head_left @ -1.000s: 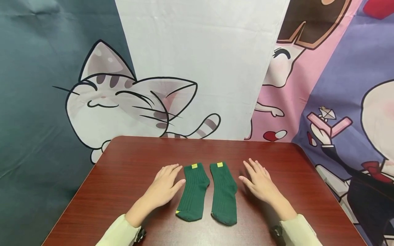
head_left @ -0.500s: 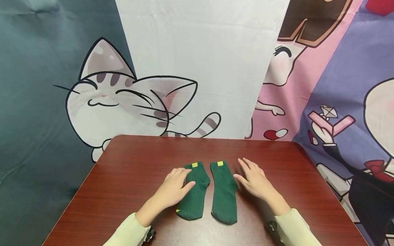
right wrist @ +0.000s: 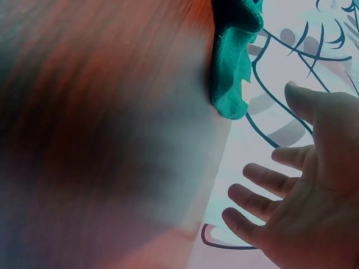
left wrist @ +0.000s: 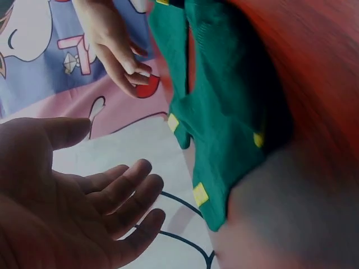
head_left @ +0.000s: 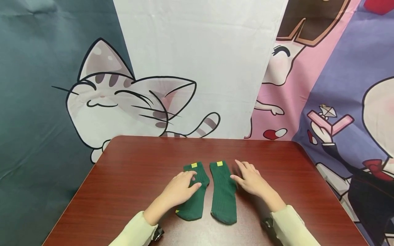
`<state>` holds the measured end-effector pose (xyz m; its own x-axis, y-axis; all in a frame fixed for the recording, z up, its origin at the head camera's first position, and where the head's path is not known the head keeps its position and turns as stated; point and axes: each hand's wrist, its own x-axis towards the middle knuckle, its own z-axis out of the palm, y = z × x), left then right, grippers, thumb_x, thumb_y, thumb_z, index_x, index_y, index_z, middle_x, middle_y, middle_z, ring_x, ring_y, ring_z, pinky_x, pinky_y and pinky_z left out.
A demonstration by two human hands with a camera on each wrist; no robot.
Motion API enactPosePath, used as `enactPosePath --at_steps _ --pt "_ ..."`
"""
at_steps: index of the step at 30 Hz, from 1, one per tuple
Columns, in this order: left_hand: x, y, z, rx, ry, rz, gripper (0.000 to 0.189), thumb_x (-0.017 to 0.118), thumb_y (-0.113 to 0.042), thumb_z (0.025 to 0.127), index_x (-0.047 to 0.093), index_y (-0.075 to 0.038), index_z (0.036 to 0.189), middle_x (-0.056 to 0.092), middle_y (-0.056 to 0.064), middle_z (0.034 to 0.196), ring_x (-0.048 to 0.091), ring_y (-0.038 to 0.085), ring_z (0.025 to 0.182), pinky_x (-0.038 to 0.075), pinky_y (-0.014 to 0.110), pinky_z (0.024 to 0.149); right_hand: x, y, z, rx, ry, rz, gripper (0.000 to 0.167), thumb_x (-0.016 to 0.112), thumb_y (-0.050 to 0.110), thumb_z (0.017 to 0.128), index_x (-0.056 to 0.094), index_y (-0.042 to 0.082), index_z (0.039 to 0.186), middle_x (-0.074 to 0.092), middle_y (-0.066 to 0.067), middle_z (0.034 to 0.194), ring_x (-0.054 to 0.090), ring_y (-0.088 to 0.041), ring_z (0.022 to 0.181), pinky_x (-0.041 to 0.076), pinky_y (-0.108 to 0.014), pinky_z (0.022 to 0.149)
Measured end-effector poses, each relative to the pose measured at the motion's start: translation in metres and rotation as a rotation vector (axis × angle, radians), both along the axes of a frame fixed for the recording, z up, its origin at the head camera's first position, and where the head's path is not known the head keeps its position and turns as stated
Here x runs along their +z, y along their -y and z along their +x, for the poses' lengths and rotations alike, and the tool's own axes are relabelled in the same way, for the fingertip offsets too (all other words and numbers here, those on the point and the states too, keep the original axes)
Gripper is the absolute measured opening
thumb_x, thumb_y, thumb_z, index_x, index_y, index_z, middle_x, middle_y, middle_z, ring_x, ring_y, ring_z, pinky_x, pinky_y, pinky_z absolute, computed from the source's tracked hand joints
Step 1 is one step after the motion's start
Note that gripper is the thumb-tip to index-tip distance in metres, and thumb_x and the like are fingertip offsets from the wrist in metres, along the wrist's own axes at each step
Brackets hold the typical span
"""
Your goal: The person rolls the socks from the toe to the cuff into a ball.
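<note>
Two green ribbed socks with small yellow tags lie flat and side by side on the table, cuffs toward the far edge. My left hand (head_left: 181, 187) hovers over the left sock (head_left: 195, 205) and hides part of its middle. In the left wrist view that hand (left wrist: 95, 196) has its fingers spread and loosely bent, with a gap between it and the sock (left wrist: 224, 129). My right hand (head_left: 252, 179) is at the right edge of the right sock (head_left: 223, 198), thumb tip overlapping it in the head view. Its fingers (right wrist: 255, 199) are extended and hold nothing.
The brown wooden table (head_left: 138, 153) has rounded far corners. Behind it hangs a cloth backdrop (head_left: 200, 41) printed with a cartoon cat and other figures. Pale sleeves (head_left: 135, 230) cover both forearms, and a dark wrist device (head_left: 158, 234) shows at the left cuff.
My left hand has moved right, from beside the left sock to over it. My right hand has moved left to the right sock's edge. Both socks lie where they were.
</note>
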<state>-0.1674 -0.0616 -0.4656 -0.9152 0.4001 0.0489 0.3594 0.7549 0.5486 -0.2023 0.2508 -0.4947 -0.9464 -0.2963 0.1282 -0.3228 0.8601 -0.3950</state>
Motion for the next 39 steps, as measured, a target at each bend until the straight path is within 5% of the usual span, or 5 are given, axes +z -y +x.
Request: enactPosePath --at_steps 7,17,29,39 --pt "0.001 -0.014 0.003 0.027 0.058 -0.026 0.044 0.066 -0.041 0.097 0.065 -0.008 0.125 0.065 -0.003 0.095 0.062 0.014 0.088 0.052 0.036 0.073 0.001 0.005 -0.007 0.018 0.055 -0.009 0.066 0.069 0.035 0.097 0.046 -0.001 0.147 0.054 -0.024 0.132 0.051 -0.041 0.120 0.044 -0.062 0.096" --pt "-0.006 -0.035 0.005 0.008 0.151 -0.036 0.040 0.068 -0.042 0.095 0.067 -0.009 0.117 0.059 -0.010 0.078 0.054 0.005 0.067 0.046 0.028 0.060 -0.003 0.011 -0.020 0.043 0.156 -0.038 0.065 0.072 0.033 0.095 0.048 -0.001 0.145 0.055 -0.019 0.124 0.052 -0.032 0.108 0.049 -0.052 0.093" --pt "-0.021 -0.054 0.001 -0.018 0.202 -0.066 0.033 0.074 -0.044 0.089 0.070 -0.014 0.103 0.064 -0.007 0.083 0.059 0.009 0.071 0.049 0.030 0.062 -0.005 0.016 -0.036 0.035 0.273 -0.116 0.061 0.076 0.026 0.092 0.051 -0.006 0.137 0.058 -0.022 0.124 0.059 -0.035 0.114 0.050 -0.053 0.098" --pt "-0.025 -0.062 0.001 -0.016 0.219 -0.137 0.038 0.078 -0.045 0.086 0.070 -0.015 0.106 0.065 -0.003 0.087 0.062 0.015 0.078 0.052 0.034 0.068 -0.011 0.015 -0.047 0.049 0.259 -0.116 0.058 0.081 0.022 0.087 0.056 -0.005 0.131 0.060 -0.016 0.110 0.060 -0.030 0.103 0.051 -0.051 0.092"
